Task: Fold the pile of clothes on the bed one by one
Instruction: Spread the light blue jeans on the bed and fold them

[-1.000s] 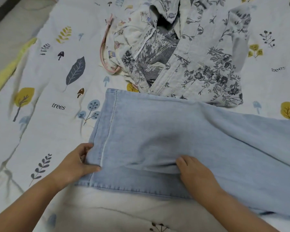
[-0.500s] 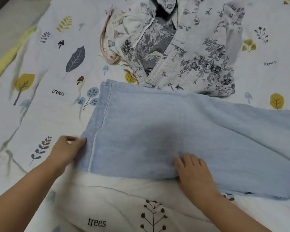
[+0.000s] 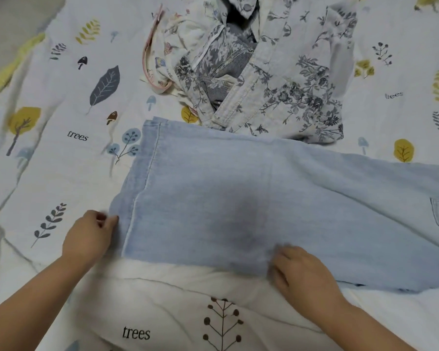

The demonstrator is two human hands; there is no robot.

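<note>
A white bed cover printed with leaves, mushrooms and the word "trees" (image 3: 61, 158) is filling the whole view. Two hands are reaching in from the bottom edge. The left hand (image 3: 88, 238) is lying beside the hem end of one pair of light blue denim jeans (image 3: 238, 198); its fingers are curled, with the tips touching the hem edge, but the motion blur is making it unclear whether they are pinching the fabric. The right hand (image 3: 300, 274) is lying palm down on the near edge of the jeans, fingers bent and blurred, so I cannot tell if it is gripping the denim or only pressing it.

The jeans are lying flat across the middle of the bed, between the two hands, and are running out of view at the right, where part of one pocket is showing. Behind the jeans, touching their far edge, one pile of crumpled floral clothes in grey, white and pale blue (image 3: 264, 72) is lying. The number of garments in it is hard to count, and its top is cut off.
</note>
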